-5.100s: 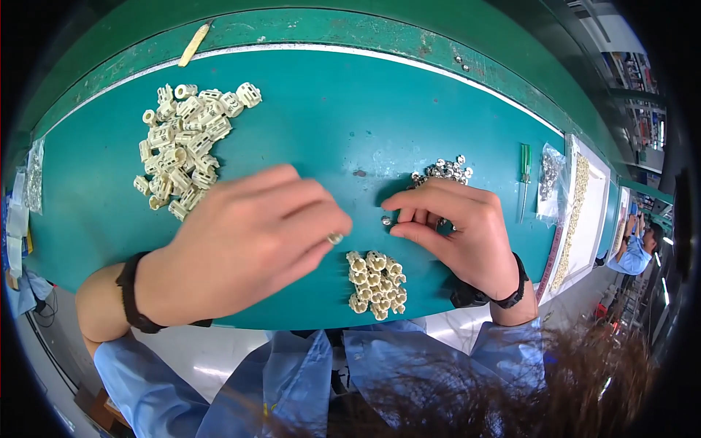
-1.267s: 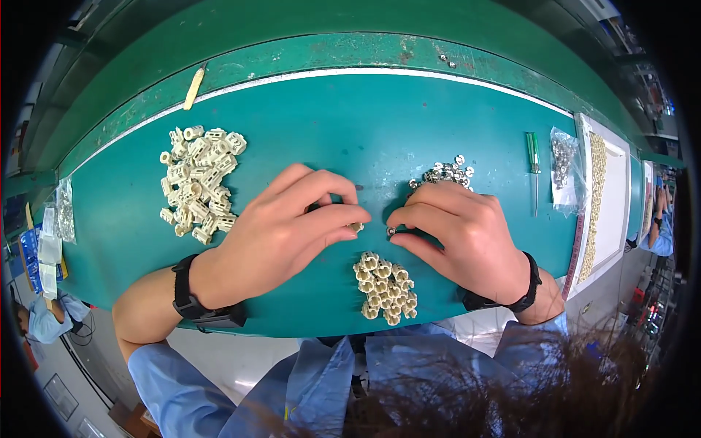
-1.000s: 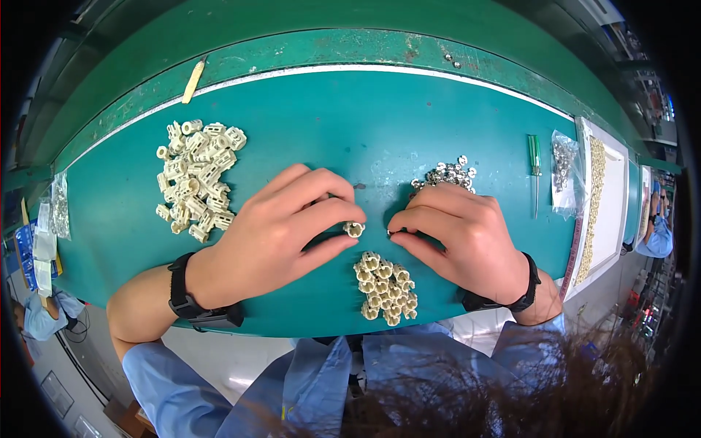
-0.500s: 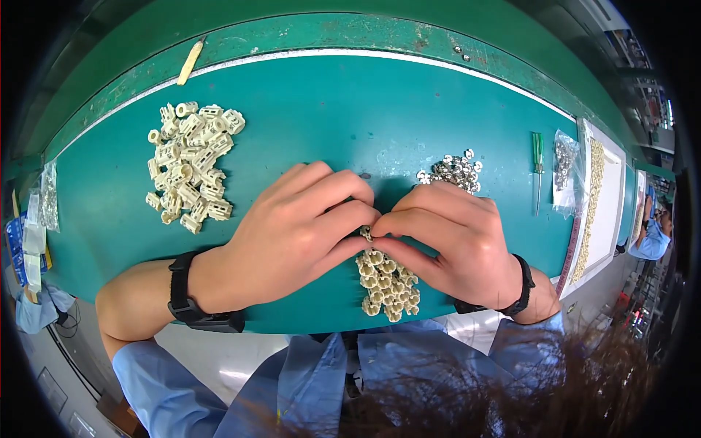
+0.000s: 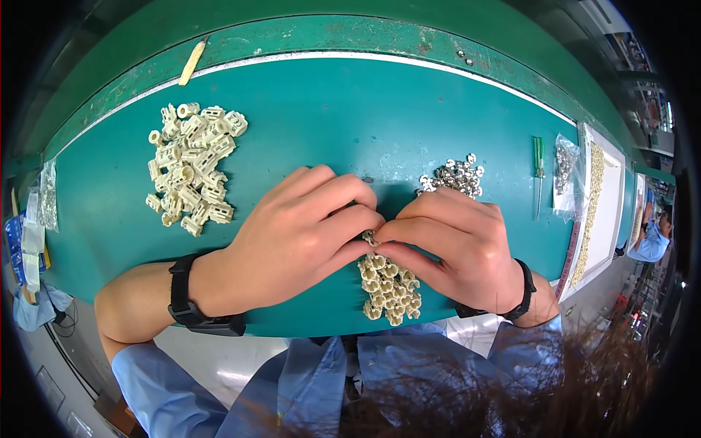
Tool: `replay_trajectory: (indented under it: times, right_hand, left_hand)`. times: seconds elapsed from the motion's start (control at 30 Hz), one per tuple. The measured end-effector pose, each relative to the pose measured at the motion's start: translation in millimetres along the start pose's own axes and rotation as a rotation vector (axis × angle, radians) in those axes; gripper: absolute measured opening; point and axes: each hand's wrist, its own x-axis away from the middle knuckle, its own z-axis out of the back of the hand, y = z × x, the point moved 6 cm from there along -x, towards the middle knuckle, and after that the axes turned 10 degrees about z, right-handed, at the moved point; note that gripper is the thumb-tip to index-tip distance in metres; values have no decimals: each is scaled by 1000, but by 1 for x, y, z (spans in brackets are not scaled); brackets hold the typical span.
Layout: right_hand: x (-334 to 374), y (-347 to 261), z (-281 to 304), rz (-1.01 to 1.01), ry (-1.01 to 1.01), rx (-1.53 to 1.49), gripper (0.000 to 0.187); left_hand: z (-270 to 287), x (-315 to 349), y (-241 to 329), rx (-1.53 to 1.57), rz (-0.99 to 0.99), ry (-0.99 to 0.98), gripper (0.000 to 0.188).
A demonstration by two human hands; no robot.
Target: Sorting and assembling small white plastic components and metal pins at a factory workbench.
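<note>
Both hands meet fingertip to fingertip near the front of the green table. My left hand (image 5: 303, 230) pinches one side of a small metal clip (image 5: 369, 237), and my right hand (image 5: 456, 237) pinches its other side. The fingers cover most of it, so whether a plastic part is joined to it I cannot tell. Right below the fingertips lies a cluster of cream plastic caps (image 5: 392, 292), set close together with their hollow ends up. Beyond my right hand is a heap of small shiny metal clips (image 5: 456, 177). Further left lies a loose pile of cream plastic sleeves (image 5: 191, 164) with slots.
A green-handled screwdriver (image 5: 539, 164) and a clear bag of metal parts (image 5: 564, 171) lie at the right, beside a white tray (image 5: 604, 212) holding a row of cream parts. A yellow-handled tool (image 5: 192, 63) rests on the far ledge. Another person (image 5: 650, 237) sits far right.
My hands stay together at almost the same spot, with only slight finger movement around the metal clip. The piles on the table look unchanged.
</note>
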Motion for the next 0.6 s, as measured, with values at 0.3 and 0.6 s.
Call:
replay_trajectory:
  times: [0.3, 0.6]
  right_hand:
    - [5, 19, 28, -83, 9, -58, 20]
    - [30, 47, 78, -81, -190, 143, 20]
  left_hand:
    - [-8, -14, 2, 35, -11, -18, 33]
    - [-11, -17, 14, -52, -75, -144, 48]
